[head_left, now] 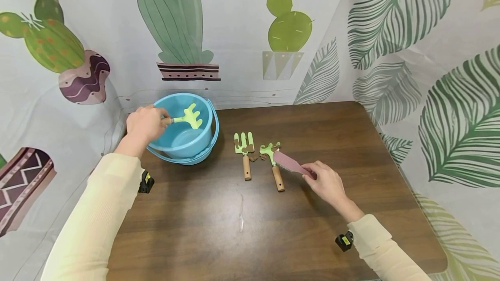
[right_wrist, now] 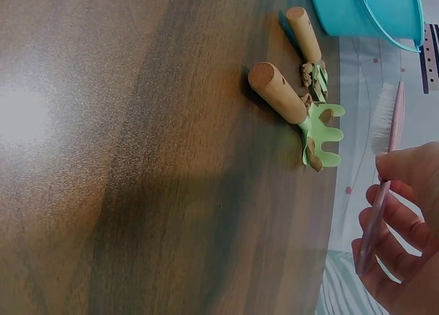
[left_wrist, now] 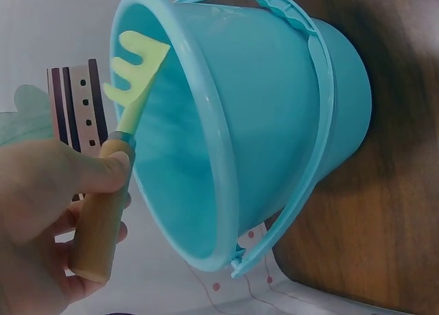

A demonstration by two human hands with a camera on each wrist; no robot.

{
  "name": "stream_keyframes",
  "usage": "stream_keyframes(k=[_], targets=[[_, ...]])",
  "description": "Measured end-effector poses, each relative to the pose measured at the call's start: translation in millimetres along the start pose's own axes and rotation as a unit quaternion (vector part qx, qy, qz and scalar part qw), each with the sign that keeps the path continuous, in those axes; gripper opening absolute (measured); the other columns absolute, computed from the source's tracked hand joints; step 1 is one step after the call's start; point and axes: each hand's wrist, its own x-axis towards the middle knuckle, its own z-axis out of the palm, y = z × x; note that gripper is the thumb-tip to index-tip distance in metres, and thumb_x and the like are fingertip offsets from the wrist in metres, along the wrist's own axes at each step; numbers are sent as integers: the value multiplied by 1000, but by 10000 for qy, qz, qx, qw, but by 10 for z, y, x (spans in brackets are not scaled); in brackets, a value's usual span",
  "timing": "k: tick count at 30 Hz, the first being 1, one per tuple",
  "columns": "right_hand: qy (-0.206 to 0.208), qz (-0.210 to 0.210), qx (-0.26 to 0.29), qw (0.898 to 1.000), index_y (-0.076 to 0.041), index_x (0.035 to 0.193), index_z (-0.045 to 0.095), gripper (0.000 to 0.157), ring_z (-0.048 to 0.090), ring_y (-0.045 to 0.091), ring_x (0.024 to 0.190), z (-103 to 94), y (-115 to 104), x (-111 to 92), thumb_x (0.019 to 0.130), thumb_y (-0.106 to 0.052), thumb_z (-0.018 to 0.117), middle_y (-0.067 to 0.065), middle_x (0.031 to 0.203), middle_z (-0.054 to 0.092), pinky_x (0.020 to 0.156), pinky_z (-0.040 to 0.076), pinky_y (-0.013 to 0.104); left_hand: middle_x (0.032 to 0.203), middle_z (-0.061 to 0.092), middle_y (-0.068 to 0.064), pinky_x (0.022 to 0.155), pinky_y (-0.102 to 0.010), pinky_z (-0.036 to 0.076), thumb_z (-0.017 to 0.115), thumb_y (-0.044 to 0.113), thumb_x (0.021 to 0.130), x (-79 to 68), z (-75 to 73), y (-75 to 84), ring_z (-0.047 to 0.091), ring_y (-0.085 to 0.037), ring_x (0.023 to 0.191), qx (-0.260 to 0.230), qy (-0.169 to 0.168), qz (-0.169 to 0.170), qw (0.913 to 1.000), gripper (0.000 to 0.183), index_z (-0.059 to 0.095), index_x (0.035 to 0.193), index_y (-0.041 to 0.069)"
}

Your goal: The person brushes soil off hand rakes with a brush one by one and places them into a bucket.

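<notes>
While the left hand [head_left: 145, 122] holds a small rake with a lime-green head and a round, light-brown wooden handle [left_wrist: 99, 219] over the mouth of a sky-blue plastic bucket [left_wrist: 267, 102], the right hand [head_left: 325, 181] grips a slim pink brush with pale bristles [head_left: 288, 162]. The left fingers are curled round the wooden handle, with the thumb laid along it near the metal collar. The rake's head shows against the bucket's inside, its tines pointing away from the hand. The bucket stands upright at the back left of a dark brown wood-grain table [head_left: 297, 229], its blue carrying handle lowered round the outer wall.

The right thumb and fingers close on the brush's handle, the bristles turned down toward the left. In the head view the brush's tip overlaps the head of a second lime-green rake with a wooden handle [head_left: 275, 171], lying on the table; whether they touch I cannot tell. Just left of that rake, between it and the bucket, lies a lime-green three-pronged fork with a wooden handle [head_left: 246, 164]. Brown crumbly clumps [head_left: 247, 148] sit on both tool heads, and more lie between them. Behind the table hangs a white cloth printed with cacti and leaves [head_left: 242, 34].
</notes>
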Motion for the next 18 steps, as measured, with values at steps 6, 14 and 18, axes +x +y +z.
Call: stream_keyframes(k=[6,14,18], targets=[[-43,-18,5,10000,-17,98,69,24,53,13,64,8,0,-6,75,-17,74,-3,83,63,52,40,30,113,60,-17,74,-55,42,55,29,91,31,10,34,52,-43,98,197,-368,13,9991,26,65,110,15],[-106,24,-14,9999,-17,98,69,24,54,14,65,2,-4,-16,75,-18,73,-3,84,63,53,40,30,112,60,-17,79,-55,41,55,26,91,49,23,85,53,-42,99,394,-703,33,9967,29,64,111,9],[-137,31,-14,9999,-17,98,70,23,53,13,64,-1,-7,-21,75,-18,73,-2,84,63,52,40,29,112,61,-18,75,-52,43,56,25,90,73,39,96,54,-39,95,375,-877,4,9954,28,64,111,7]])
